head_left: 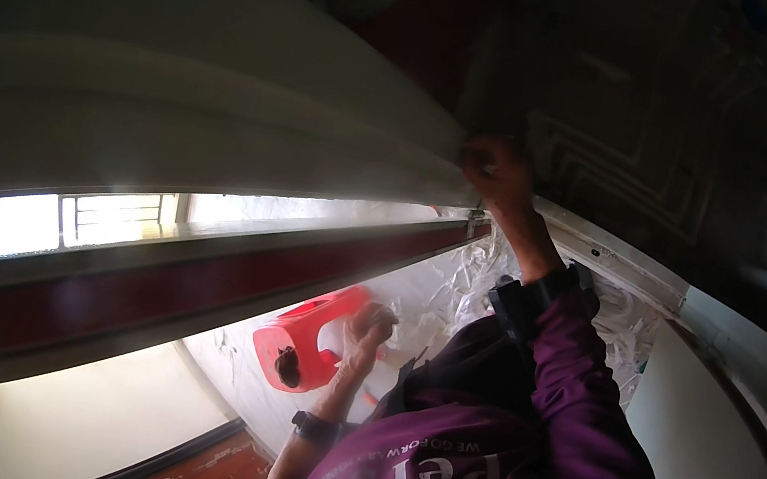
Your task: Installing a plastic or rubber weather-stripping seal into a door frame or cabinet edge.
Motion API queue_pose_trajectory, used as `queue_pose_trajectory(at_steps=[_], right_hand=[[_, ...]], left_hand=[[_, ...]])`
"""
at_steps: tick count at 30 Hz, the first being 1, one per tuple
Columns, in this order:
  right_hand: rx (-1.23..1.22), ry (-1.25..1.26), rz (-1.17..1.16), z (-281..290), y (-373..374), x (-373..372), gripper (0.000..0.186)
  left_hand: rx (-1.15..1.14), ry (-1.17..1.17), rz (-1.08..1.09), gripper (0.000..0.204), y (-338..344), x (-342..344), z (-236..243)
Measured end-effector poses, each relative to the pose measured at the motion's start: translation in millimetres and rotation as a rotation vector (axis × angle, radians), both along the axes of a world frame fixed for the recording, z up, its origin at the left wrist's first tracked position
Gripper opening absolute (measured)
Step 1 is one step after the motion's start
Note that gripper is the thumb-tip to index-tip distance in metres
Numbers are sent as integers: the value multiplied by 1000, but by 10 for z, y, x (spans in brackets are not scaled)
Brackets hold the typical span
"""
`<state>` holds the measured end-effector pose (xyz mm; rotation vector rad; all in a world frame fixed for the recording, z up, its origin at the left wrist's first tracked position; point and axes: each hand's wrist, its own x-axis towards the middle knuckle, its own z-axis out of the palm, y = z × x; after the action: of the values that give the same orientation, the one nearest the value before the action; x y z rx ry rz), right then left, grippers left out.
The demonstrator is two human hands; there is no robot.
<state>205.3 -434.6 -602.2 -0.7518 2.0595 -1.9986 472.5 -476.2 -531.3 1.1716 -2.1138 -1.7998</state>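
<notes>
A red plastic jug (288, 337), which looks cut open and has a dark round hole at its lower end, hangs low on the left. My left hand (370, 327) is closed at its upper right side, fingers curled around its edge. Raised and stretched forward, my right hand (500, 166) is closed beside the end of a long pale panel (227, 81). Shadow hides whatever its fingers may hold. Both wrists wear dark bands, and the right arm has a purple sleeve (584, 375).
A dark red strip (188, 253) runs along under the pale panel, with a bright barred window (113, 220) behind. Crumpled clear plastic sheeting (469, 274) covers the surface below. At right stand a white ledge (615, 248) and a pale curved panel (697, 424). A dark grooved panel (619, 167) lies ahead.
</notes>
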Motion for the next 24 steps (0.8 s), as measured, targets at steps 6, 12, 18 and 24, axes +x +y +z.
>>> queue_pose_trajectory(at_steps=[6,12,18,24], right_hand=[[-179,-160,16,0,45,2,22],[-137,-97,75,34,69,-69,24],[16,161,68,33,27,-136,16],[23,71,5,-156,5,-116,18]], left_hand=[[-79,-53,80,24,-27,56,-40],[-38,-67,73,24,-20,67,-53],[-1,-65,87,25,-22,87,-64],[-25,3,71,17,-13,82,-57]])
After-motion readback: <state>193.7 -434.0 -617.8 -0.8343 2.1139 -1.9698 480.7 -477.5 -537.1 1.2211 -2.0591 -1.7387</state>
